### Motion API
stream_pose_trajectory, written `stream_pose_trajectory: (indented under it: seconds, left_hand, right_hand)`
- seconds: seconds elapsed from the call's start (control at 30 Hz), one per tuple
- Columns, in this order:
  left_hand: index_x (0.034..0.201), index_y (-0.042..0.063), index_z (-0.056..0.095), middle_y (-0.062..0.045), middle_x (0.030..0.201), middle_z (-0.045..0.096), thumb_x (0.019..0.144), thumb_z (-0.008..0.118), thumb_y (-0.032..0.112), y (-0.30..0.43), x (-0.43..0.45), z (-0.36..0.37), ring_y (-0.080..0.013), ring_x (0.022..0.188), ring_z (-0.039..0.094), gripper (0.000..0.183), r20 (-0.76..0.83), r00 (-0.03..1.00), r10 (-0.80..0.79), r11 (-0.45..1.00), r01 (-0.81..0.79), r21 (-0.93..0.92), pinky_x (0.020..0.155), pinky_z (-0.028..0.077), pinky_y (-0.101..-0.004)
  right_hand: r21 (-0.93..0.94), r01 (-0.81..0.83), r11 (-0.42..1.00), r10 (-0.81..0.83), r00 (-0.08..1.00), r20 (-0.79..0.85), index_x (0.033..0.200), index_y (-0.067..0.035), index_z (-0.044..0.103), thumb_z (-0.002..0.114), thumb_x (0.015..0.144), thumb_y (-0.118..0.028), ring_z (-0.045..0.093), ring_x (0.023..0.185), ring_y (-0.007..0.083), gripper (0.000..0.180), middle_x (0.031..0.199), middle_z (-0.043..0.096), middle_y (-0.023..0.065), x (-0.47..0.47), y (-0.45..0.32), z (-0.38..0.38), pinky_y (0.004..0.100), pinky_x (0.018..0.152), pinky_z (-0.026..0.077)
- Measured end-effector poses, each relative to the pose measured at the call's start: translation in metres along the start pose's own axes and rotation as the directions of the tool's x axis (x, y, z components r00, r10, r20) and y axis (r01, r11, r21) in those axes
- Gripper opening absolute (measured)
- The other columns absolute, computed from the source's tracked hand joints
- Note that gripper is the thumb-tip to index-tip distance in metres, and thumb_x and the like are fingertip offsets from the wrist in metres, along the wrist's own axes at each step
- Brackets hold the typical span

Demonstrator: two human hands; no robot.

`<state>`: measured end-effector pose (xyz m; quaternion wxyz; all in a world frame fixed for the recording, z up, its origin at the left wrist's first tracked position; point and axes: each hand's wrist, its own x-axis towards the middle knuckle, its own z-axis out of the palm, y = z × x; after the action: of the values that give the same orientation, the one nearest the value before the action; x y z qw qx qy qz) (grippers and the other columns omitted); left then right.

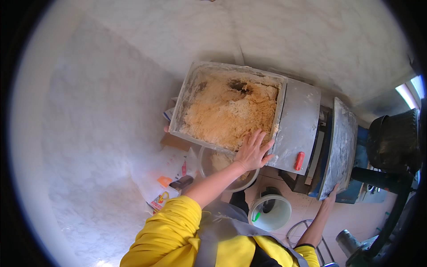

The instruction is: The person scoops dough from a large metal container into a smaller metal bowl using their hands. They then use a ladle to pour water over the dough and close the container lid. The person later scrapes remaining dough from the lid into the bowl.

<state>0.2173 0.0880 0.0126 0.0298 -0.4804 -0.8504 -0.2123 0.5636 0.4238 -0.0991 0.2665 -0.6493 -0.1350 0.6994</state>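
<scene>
Crumbly, pale-yellow dough [227, 110] fills much of a rectangular metal mixing trough [182, 100]. A dark hollow shows in the dough toward the far side. My left hand [253, 152] lies palm down over the trough's near right corner, fingers spread, fingertips at the dough's edge. To the right, my right hand [330, 194] grips the lower edge of a flour-dusted metal panel [340, 147], which stands tilted on its edge. Beneath the trough, partly hidden by my left forearm, sits a round basin [204, 163] with floury material inside.
A metal housing [300, 116] with a red switch or handle [299, 161] adjoins the trough. A white bucket [275, 213] stands on the tiled floor. Printed plastic bags [163, 197] lie at left by the wall [100, 116]. Dark machinery [393, 143] is at far right.
</scene>
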Motion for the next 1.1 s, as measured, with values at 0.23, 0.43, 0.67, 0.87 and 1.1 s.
stream_pose_trajectory:
  seconds: [0.23,0.43,0.67,0.87,1.1]
  left_hand:
    - [0.121,0.005,0.051,-0.017,0.123,0.050,0.092,0.053,0.035,-0.015,0.007,-0.025,-0.0320,0.120,0.044,0.041,-0.047,0.961,-0.273,0.848,0.217,-0.483,0.097,0.040,-0.0442]
    - [0.122,-0.002,0.051,-0.022,0.117,0.058,0.094,0.039,0.056,-0.142,-0.010,-0.169,-0.0319,0.109,0.058,0.066,0.599,0.609,-0.520,-0.216,0.584,-0.782,0.094,0.046,-0.0422]
    - [0.130,-0.005,0.047,-0.022,0.128,0.053,0.087,0.031,0.074,-0.257,-0.036,-0.322,-0.0335,0.109,0.057,0.092,0.733,0.659,-0.169,-0.401,0.634,-0.661,0.090,0.048,-0.0442]
    - [0.120,-0.002,0.059,-0.013,0.117,0.062,0.086,0.037,0.072,-0.275,-0.080,-0.310,-0.0231,0.098,0.061,0.084,0.858,0.403,-0.318,-0.075,0.892,-0.447,0.086,0.047,-0.0339]
    - [0.085,-0.002,0.067,-0.022,0.092,0.067,0.085,0.047,0.065,-0.263,-0.124,-0.228,-0.0340,0.094,0.064,0.070,0.098,0.496,-0.863,0.430,0.822,-0.375,0.081,0.048,-0.0412]
  right_hand:
    - [-0.011,0.308,0.951,-0.300,0.935,0.190,0.134,0.004,0.043,0.060,0.090,-0.044,0.054,0.114,0.0265,0.068,0.133,0.052,0.0123,-0.174,0.018,0.024,0.0375,0.097,0.044]
    - [-0.166,0.822,0.544,-0.750,0.565,0.344,0.120,0.008,0.053,0.068,0.087,-0.031,0.060,0.091,0.0200,0.053,0.111,0.061,0.0128,-0.303,0.009,0.093,0.0304,0.081,0.049]
    - [0.274,0.748,-0.605,-0.372,-0.569,0.733,0.082,0.001,0.065,0.069,0.076,-0.006,0.060,0.062,0.0172,0.011,0.071,0.063,0.0066,-0.418,-0.009,0.232,0.0258,0.059,0.048]
    - [0.838,0.123,-0.532,0.292,-0.902,0.318,0.077,-0.002,0.058,0.068,0.063,-0.001,0.061,0.058,0.0219,0.017,0.069,0.059,0.0095,-0.478,0.023,0.340,0.0313,0.051,0.049]
    - [0.672,0.258,-0.695,0.348,-0.697,0.627,0.106,-0.010,0.064,0.070,0.073,-0.010,0.061,0.103,0.0265,0.033,0.108,0.063,0.0093,-0.387,0.075,0.401,0.0414,0.094,0.049]
